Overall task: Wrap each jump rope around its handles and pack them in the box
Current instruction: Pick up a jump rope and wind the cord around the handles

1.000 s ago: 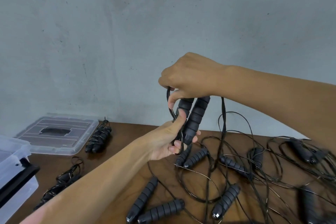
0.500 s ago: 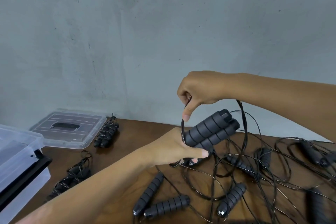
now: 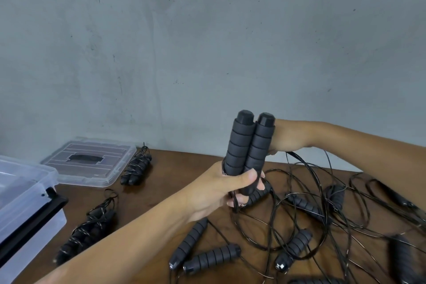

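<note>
- Head view: the left hand [image 3: 221,188] grips the lower ends of two black foam jump-rope handles [image 3: 247,145], held side by side and nearly upright above the tabletop [image 3: 161,182]; its thumb lies across their front, its fingers curl round behind
- the right hand [image 3: 287,138] sits just behind the handles, partly hidden by them; its fingers are closed on the thin black cord [image 3: 299,161], which drops from it in loops toward the tabletop
- below and to the right lies a tangle of loose jump ropes [image 3: 322,219]; several handles and cords cross one another there, and which cord belongs to which handle cannot be told
- two loose handles [image 3: 205,253] lie close together at the near edge, under the left forearm
- two wrapped jump ropes rest to the left; one bundle [image 3: 137,168] lies just beside the clear lid [image 3: 92,161], the other bundle [image 3: 87,230] lies nearer, close to the box
- the clear plastic box [image 3: 25,205] with a black latch stands at the left edge; its inside is not visible
- a grey concrete wall [image 3: 207,41] rises behind the tabletop
</note>
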Action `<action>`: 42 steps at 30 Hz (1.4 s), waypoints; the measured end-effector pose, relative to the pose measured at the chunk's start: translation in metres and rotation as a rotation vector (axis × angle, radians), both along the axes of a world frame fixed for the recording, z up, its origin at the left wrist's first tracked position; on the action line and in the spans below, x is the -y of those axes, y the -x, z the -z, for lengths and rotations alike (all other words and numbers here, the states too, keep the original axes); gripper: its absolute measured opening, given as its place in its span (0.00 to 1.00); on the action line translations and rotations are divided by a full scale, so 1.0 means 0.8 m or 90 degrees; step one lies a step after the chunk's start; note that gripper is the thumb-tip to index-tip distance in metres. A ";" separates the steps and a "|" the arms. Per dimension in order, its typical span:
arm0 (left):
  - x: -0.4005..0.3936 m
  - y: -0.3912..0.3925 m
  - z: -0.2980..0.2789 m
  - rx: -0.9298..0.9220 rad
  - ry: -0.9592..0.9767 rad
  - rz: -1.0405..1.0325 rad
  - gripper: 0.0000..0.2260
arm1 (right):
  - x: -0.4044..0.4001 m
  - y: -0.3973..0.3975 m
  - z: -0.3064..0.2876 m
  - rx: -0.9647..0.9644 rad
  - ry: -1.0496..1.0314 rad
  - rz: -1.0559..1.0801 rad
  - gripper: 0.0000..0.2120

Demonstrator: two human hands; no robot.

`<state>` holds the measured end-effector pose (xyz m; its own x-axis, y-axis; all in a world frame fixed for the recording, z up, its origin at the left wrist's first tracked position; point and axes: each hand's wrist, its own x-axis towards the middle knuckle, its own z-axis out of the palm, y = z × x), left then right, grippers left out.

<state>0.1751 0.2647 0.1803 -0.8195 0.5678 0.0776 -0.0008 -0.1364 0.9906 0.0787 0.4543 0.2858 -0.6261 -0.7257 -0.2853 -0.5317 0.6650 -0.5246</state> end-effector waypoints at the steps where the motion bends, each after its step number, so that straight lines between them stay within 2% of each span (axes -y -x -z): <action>1: -0.002 0.000 0.002 0.023 -0.017 -0.006 0.10 | 0.000 -0.004 0.004 0.007 0.019 -0.006 0.31; 2: -0.003 0.000 0.004 0.042 -0.031 -0.009 0.11 | 0.001 -0.006 0.007 0.008 0.037 -0.003 0.34; 4: -0.007 0.000 0.006 0.082 -0.060 -0.014 0.12 | -0.001 -0.005 0.017 0.014 0.079 0.019 0.33; 7: -0.012 0.000 0.005 0.139 -0.118 -0.021 0.14 | -0.005 -0.009 0.031 -0.021 0.120 0.063 0.24; 10: -0.013 0.005 0.004 0.196 -0.185 -0.026 0.20 | -0.010 -0.009 0.046 -0.048 0.145 0.104 0.11; 12: -0.013 0.008 0.006 0.206 -0.218 -0.018 0.18 | -0.012 -0.007 0.053 -0.068 0.145 0.110 0.09; 17: -0.016 0.013 0.022 0.222 -0.234 -0.030 0.14 | -0.015 -0.019 0.063 -0.171 0.096 0.085 0.15; 20: -0.014 0.014 0.030 0.241 -0.216 -0.064 0.13 | -0.016 -0.027 0.069 -0.227 0.077 0.065 0.13; 22: -0.012 0.012 0.033 0.254 -0.192 -0.100 0.14 | -0.016 -0.028 0.071 -0.246 0.057 0.059 0.13; 25: -0.011 0.012 0.036 0.263 -0.168 -0.137 0.21 | -0.011 -0.034 0.076 -0.279 0.037 0.050 0.20; 28: -0.010 0.015 0.036 0.258 -0.178 -0.152 0.25 | -0.005 -0.040 0.084 -0.275 0.035 0.067 0.23; 32: -0.010 0.016 0.030 0.245 -0.205 -0.135 0.15 | -0.001 -0.044 0.096 -0.217 0.011 0.083 0.17; 37: -0.005 0.018 0.031 0.256 -0.234 -0.120 0.10 | 0.001 -0.046 0.100 -0.215 -0.033 0.092 0.13; 42: 0.002 0.026 0.050 0.267 -0.199 -0.118 0.09 | -0.002 -0.058 0.096 -0.217 -0.038 0.074 0.18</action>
